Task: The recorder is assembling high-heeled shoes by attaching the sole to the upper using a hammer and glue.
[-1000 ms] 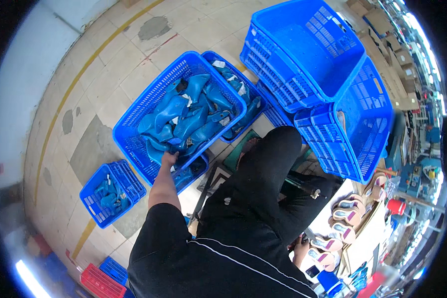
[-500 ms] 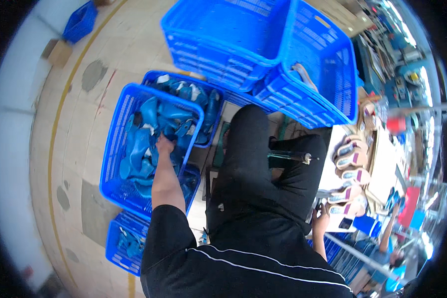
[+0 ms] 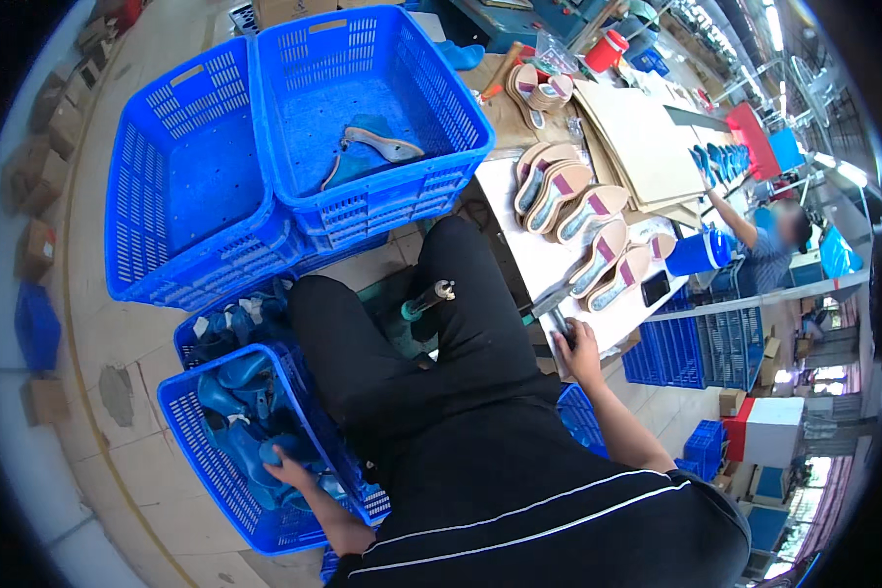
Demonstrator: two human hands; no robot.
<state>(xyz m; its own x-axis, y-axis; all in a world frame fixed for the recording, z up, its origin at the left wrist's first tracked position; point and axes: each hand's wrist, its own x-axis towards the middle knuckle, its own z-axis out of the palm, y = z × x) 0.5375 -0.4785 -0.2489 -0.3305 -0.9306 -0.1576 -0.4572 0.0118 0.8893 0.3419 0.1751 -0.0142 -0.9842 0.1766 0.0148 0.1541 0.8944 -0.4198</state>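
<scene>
My left hand (image 3: pixel 290 472) is down in a blue crate (image 3: pixel 171 397) of blue plastic shoe lasts, at the lower left. Its fingers close on the end of one blue shoe last (image 3: pixel 292 450); others lie jumbled around it. Over at the near edge of the white worktable (image 3: pixel 519 245), my right hand (image 3: pixel 580 355) is wrapped round the dark handle of a hammer (image 3: pixel 562 321). The hammer's grey metal head points toward the table. Several tan shoe insoles (image 3: pixel 593 211) with purple patches lie in a row past it.
Two large blue crates (image 3: pixel 191 167) stand ahead; the right one holds a blue last with an insole (image 3: pixel 387 145). Upright between my knees is a metal post (image 3: pixel 429 299). A phone (image 3: pixel 656 287) and a blue container (image 3: pixel 698 253) lie near the table's right end, where another person (image 3: pixel 779 245) works.
My view has swung toward the worktable. My left hand stays in the crate of lasts, now with its fingers round one. The right hand with the hammer shows more fully.
</scene>
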